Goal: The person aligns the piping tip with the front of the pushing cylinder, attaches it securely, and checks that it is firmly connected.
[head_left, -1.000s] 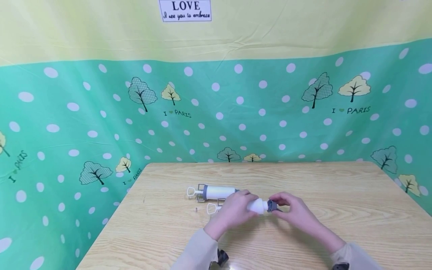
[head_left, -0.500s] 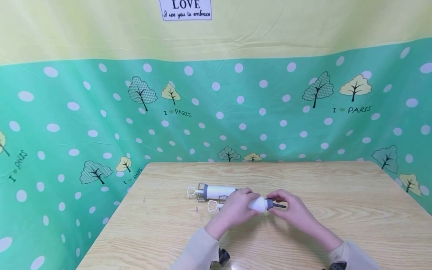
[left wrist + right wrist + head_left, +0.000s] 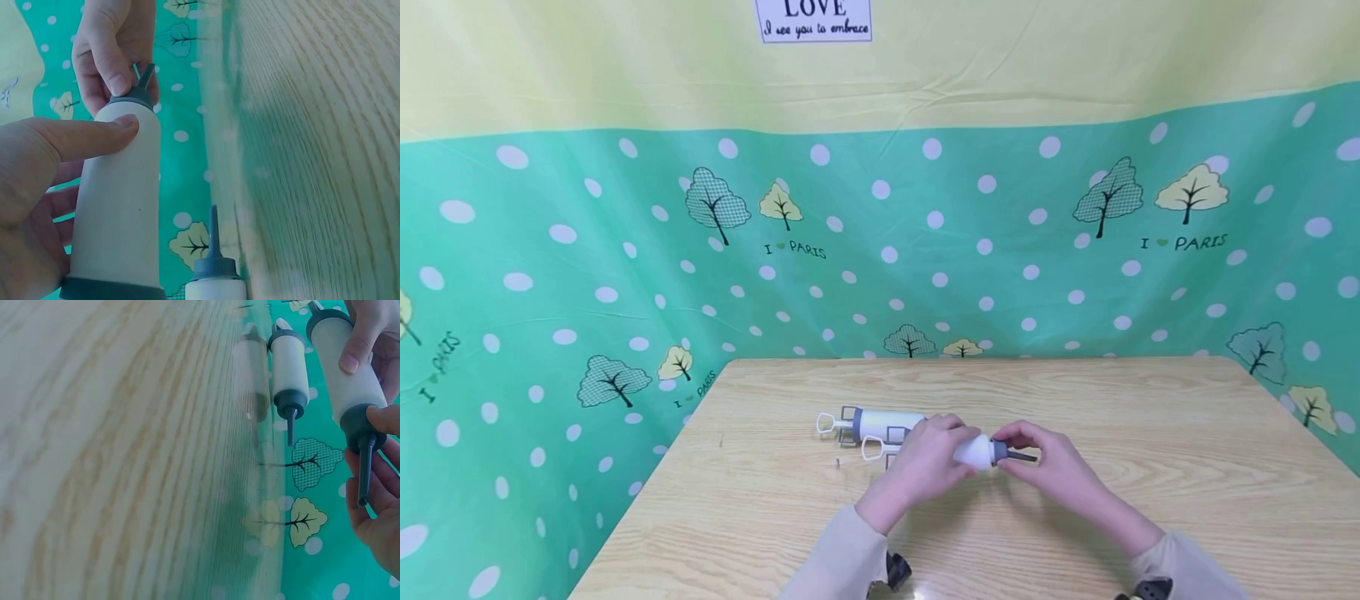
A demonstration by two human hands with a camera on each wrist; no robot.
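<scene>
My left hand [image 3: 925, 460] grips the white barrel of a large syringe [image 3: 974, 452], thumb lying along its side in the left wrist view. A white plunger handle [image 3: 872, 447] sticks out at its left end. At the right end, my right hand [image 3: 1051, 460] pinches the grey nozzle cap [image 3: 357, 420] between thumb and fingers. The cap sits against the end of the barrel, and its thin spout [image 3: 366, 472] points away from the barrel. The left hand hides much of the barrel in the head view.
A second white syringe [image 3: 886, 426] with a grey cap and plunger lies on the wooden table [image 3: 775, 517], just behind the held one. A tiny bit [image 3: 838, 463] lies left of the held syringe. A patterned curtain [image 3: 850, 250] hangs behind the table.
The nozzle cap was tilted at the bare white neck a second ago. It has moved left onto the neck, spout now pointing right. The syringe's handle end has risen slightly.
</scene>
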